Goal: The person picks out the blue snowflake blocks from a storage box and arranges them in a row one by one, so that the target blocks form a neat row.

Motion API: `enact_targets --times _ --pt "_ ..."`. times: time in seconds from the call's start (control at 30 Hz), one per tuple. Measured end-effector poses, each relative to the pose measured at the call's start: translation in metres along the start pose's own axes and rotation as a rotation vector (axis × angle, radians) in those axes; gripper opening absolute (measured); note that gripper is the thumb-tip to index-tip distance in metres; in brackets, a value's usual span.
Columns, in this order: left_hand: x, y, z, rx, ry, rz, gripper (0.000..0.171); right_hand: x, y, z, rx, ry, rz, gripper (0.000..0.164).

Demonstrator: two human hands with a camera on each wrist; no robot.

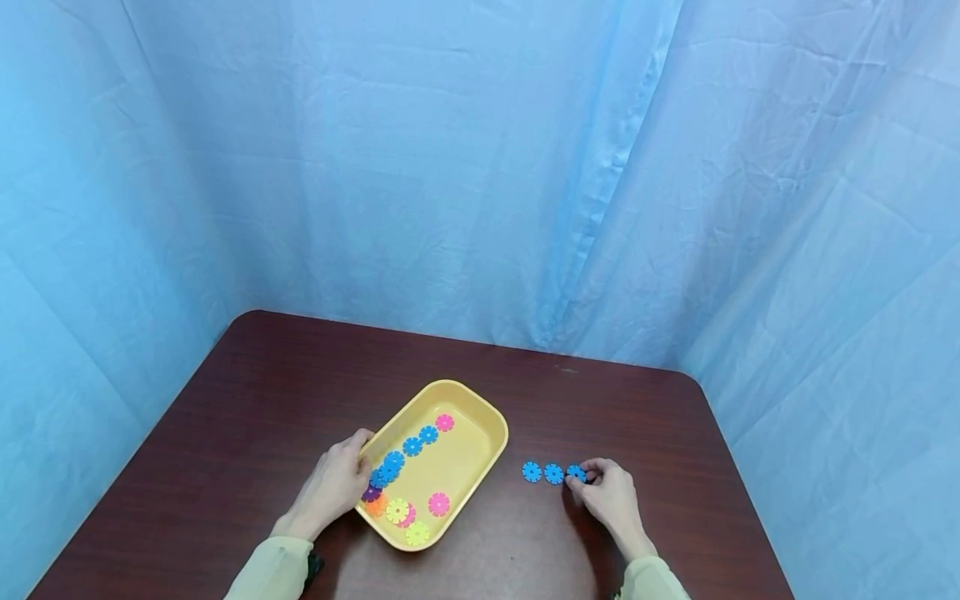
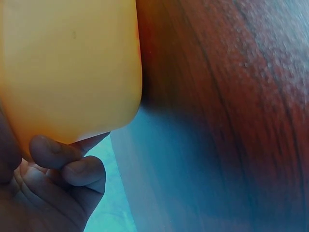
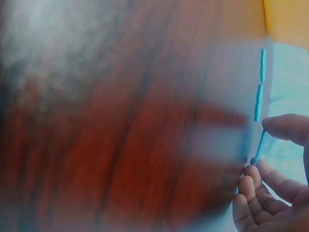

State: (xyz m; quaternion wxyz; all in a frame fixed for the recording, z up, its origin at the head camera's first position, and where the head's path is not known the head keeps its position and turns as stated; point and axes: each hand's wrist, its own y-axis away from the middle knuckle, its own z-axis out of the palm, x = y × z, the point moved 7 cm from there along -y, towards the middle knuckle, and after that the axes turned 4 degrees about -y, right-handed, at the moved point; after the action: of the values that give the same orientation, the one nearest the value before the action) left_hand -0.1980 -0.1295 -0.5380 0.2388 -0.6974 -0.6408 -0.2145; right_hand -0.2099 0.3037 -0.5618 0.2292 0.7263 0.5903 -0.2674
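My left hand (image 1: pixel 333 482) grips the left rim of a yellow plastic tray (image 1: pixel 467 487); in the left wrist view its fingers curl at the edge below the tray's outer wall (image 2: pixel 72 72). Inside the tray lie several notched snowflake discs, among them a blue disc (image 1: pixel 412 447), a pink disc (image 1: pixel 438 503) and a yellow disc (image 1: pixel 397 511). To the tray's right, my right hand (image 1: pixel 613 498) pinches a blue snowflake disc (image 3: pixel 259 147) between thumb and fingers, tilted on edge in the right wrist view. It ends a row with two other blue discs (image 1: pixel 532 472) lying flat.
Everything stands on a dark reddish-brown wooden table (image 1: pixel 300 367) with rounded corners. Light blue curtains (image 1: pixel 450 167) hang behind it and along both sides. Pale sleeves (image 1: pixel 273 568) cover both forearms.
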Motion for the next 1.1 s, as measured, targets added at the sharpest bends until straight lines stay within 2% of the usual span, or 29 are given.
enact_targets --times 0.43,1.1 --pt "0.0001 -0.0002 -0.0010 0.021 0.005 0.016 0.029 -0.0019 0.0009 -0.0012 0.004 -0.002 -0.013 0.032" --pt "-0.0009 -0.0005 0.0001 -0.006 0.011 0.002 0.031 -0.0031 -0.0008 -0.0045 0.012 -0.001 -0.004 0.032"
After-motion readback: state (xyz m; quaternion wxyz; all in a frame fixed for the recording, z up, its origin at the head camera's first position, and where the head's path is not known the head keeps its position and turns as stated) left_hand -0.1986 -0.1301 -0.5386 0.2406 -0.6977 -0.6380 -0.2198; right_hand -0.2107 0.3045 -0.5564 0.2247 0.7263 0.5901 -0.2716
